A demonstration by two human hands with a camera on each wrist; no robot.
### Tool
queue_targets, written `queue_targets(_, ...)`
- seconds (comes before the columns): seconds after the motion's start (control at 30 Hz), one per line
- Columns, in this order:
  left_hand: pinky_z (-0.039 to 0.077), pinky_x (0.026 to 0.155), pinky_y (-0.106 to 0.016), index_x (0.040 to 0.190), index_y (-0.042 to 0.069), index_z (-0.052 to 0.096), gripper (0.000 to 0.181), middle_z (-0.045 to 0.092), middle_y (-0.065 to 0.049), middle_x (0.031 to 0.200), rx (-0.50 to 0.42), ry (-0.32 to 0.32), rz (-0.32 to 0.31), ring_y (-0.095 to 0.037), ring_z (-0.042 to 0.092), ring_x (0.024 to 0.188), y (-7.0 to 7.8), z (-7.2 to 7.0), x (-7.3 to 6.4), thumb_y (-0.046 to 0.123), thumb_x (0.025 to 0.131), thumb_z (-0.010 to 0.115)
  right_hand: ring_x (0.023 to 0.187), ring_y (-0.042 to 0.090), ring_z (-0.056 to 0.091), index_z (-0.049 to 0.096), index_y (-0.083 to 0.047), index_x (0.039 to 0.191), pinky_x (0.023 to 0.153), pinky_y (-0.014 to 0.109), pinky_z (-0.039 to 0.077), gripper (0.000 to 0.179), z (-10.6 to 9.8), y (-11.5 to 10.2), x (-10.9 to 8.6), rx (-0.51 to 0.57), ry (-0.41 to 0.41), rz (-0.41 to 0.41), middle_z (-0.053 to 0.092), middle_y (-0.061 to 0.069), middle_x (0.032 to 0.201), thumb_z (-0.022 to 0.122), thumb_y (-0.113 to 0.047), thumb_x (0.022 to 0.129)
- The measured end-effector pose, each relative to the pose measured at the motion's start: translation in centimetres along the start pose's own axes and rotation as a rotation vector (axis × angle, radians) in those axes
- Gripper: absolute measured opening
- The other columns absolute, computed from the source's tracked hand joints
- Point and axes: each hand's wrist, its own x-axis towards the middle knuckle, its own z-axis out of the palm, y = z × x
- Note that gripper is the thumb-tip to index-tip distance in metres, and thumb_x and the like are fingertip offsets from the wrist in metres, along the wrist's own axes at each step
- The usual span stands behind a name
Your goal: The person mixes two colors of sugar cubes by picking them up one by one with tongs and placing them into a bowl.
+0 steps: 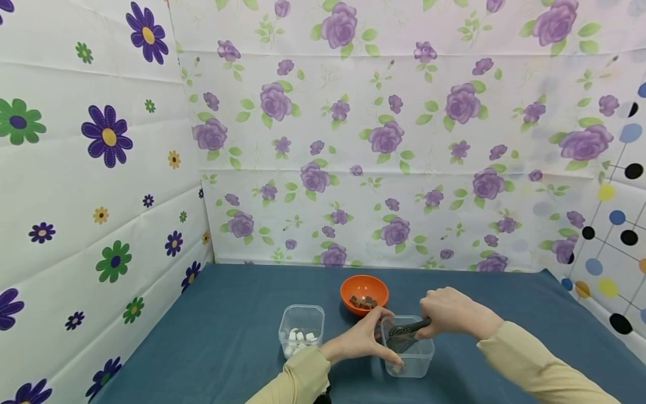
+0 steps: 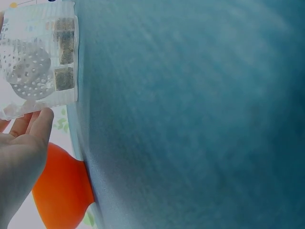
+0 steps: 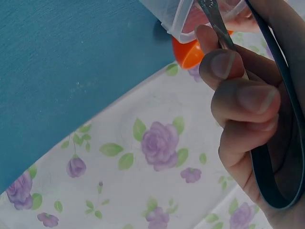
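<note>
My right hand (image 1: 454, 314) grips dark tongs (image 3: 277, 193) with perforated, spoon-like heads (image 2: 31, 69), its fingers curled round the bent handle in the right wrist view. Those heads are lowered inside a clear plastic container (image 1: 421, 367). With thumb and fingers spread round its left side, my left hand (image 1: 358, 341) holds this container. Several brown cubes (image 2: 64, 78) show through its wall near the bottom. Just behind it stands an orange bowl (image 1: 348, 283) with several similar brown cubes (image 1: 364, 302) in it.
Left of my left hand is a second clear container (image 1: 303, 314) with several white pieces (image 1: 296, 339). A blue-green cloth (image 1: 227, 331) covers the table. Flower-patterned sheets (image 1: 313, 112) hang behind and at the left, with a dotted one (image 1: 618, 241) at the right.
</note>
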Motion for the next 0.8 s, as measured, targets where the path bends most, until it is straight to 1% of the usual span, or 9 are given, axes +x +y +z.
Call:
queue_targets(0.13,0.04,0.086,-0.028,0.133,0.009,0.032,0.068,0.033,-0.005,0.133,-0.003,-0.004,0.004,-0.009,0.039,0.114,0.1,0.0,0.0,0.017,0.079,0.072,0.038,0.004,0.018,0.041,-0.022,0.047,0.04,0.022,0.017,0.046,0.4,-0.1,0.2,-0.001,-0.01,0.015,0.022,-0.011,0.045,0.073,-0.043,0.072)
queue_targets(0.27,0.04,0.086,-0.028,0.132,0.009,0.032,0.067,0.034,-0.005,0.132,-0.009,-0.005,0.003,-0.011,0.039,0.114,0.1,0.1,0.0,0.016,0.079,0.072,0.037,0.004,0.019,0.042,-0.021,0.046,0.039,0.022,0.017,0.045,0.8,0.0,0.3,-0.008,-0.011,0.029,0.022,-0.012,0.043,0.074,-0.041,0.071)
queue_targets(0.37,0.04,0.086,-0.028,0.132,0.011,0.033,0.066,0.035,-0.003,0.131,-0.016,-0.002,-0.002,-0.012,0.04,0.114,0.1,0.1,0.0,0.016,0.079,0.072,0.037,0.004,0.02,0.042,-0.021,0.046,0.039,0.022,0.018,0.044,1.0,0.1,0.2,-0.025,-0.001,0.022,0.023,-0.012,0.042,0.075,-0.039,0.071)
queue_targets(0.43,0.04,0.086,-0.027,0.131,0.014,0.034,0.065,0.034,-0.003,0.132,-0.017,0.001,-0.006,-0.012,0.039,0.115,0.1,0.1,0.0,0.015,0.078,0.072,0.037,0.004,0.021,0.042,-0.021,0.046,0.039,0.022,0.018,0.044,1.1,0.1,0.0,-0.039,0.005,0.018,0.025,-0.011,0.043,0.075,-0.038,0.071)
queue_targets(0.5,0.04,0.086,-0.027,0.131,0.014,0.034,0.065,0.034,-0.003,0.132,-0.018,0.004,-0.007,-0.012,0.039,0.115,0.1,0.1,0.0,0.015,0.079,0.072,0.037,0.003,0.021,0.042,-0.022,0.046,0.039,0.022,0.019,0.044,1.1,0.3,-0.1,-0.052,0.014,0.012,0.025,-0.012,0.043,0.076,-0.037,0.07)
queue_targets(0.57,0.04,0.086,-0.027,0.131,0.014,0.034,0.065,0.034,-0.004,0.132,-0.016,0.005,-0.007,-0.013,0.039,0.115,0.1,0.1,0.0,0.014,0.079,0.072,0.038,0.003,0.021,0.041,-0.022,0.045,0.039,0.022,0.018,0.045,1.1,0.4,-0.2,-0.064,0.024,0.005,0.024,-0.012,0.043,0.076,-0.036,0.07)
queue_targets(0.67,0.04,0.086,-0.027,0.132,0.01,0.033,0.066,0.034,-0.005,0.132,-0.019,0.004,-0.005,-0.013,0.039,0.115,0.0,0.1,0.0,0.014,0.079,0.072,0.037,0.002,0.02,0.041,-0.022,0.045,0.038,0.021,0.018,0.045,1.3,0.5,-0.3,-0.067,0.036,-0.009,0.023,-0.013,0.043,0.076,-0.036,0.07)
queue_targets(0.8,0.039,0.087,-0.026,0.132,0.012,0.033,0.066,0.033,-0.005,0.133,-0.026,0.006,-0.004,-0.013,0.038,0.116,0.0,0.1,0.0,0.013,0.079,0.072,0.037,0.003,0.02,0.04,-0.022,0.045,0.038,0.021,0.017,0.046,1.3,0.6,-0.2,-0.067,0.029,-0.005,0.022,-0.013,0.042,0.075,-0.038,0.07)
